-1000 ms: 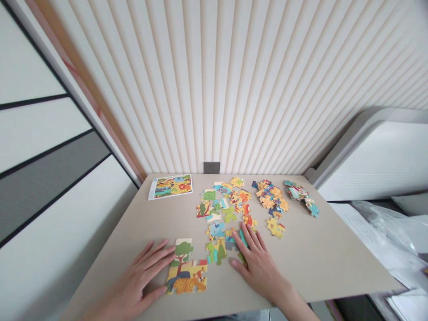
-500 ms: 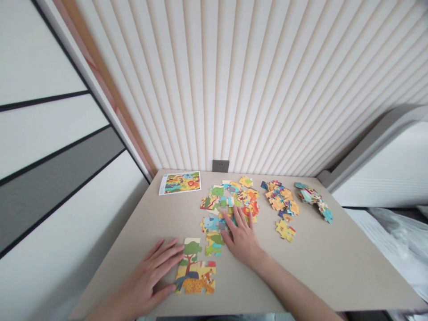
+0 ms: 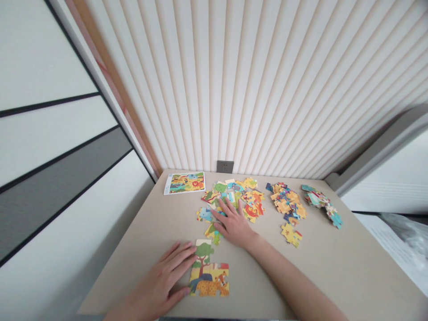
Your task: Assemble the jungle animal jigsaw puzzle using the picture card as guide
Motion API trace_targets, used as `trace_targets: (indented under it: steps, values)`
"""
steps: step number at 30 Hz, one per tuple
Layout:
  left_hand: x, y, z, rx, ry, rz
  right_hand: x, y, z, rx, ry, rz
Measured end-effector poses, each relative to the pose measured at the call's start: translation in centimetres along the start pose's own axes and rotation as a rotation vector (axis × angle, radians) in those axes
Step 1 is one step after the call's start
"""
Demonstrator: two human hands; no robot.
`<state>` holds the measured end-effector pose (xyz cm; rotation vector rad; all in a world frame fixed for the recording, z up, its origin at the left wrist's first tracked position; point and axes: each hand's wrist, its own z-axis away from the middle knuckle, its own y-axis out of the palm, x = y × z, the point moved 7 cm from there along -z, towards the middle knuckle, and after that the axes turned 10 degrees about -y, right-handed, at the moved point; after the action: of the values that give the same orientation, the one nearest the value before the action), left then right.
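My left hand [image 3: 167,278] lies flat with fingers apart, its tips touching the left edge of a joined puzzle section [image 3: 210,285] that shows a leopard and a tree. My right hand [image 3: 234,225] is spread over a loose group of jigsaw pieces, fingertips resting among them and hiding some. Beside its thumb lies a green and yellow piece [image 3: 211,232], and a blue elephant piece [image 3: 204,214] sits left of its fingers. Orange and red lion pieces [image 3: 253,209] are just beyond it on the right.
A reference picture card [image 3: 185,183] rests at the table's back left. To the right are a heap of puzzle pieces [image 3: 284,200], a single yellow piece [image 3: 291,235] and a second heap [image 3: 321,200]. A ribbed wall with a socket [image 3: 225,166] borders the table [image 3: 147,232].
My right hand has slid slightly left among the pieces; the elephant piece and the green and yellow piece have shifted and turned. My left hand stays by the joined section. The view has swung slightly.
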<state>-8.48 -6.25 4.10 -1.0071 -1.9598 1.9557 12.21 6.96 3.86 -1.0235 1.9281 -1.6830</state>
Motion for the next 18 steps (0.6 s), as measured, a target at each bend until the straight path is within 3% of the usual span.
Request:
trace_targets:
  steps: [8, 12, 15, 18]
  values:
    - [-3.5, 0.5, -3.5, 0.033, 0.024, 0.031, -0.7, 0.7, -3.5, -0.038, 0.007, 0.008]
    - [-4.5, 0.8, -6.5, 0.034, 0.003, 0.006, -1.5, -0.6, -4.3, -0.071, -0.031, -0.046]
    - [-5.0, 1.0, -8.4, 0.02, 0.003, -0.007, -3.8, -3.1, -2.3, -0.112, 0.008, -0.063]
    - [-5.1, 1.4, -9.6, 0.011, -0.008, -0.016, -6.7, -5.2, 2.1, -0.126, 0.09, -0.055]
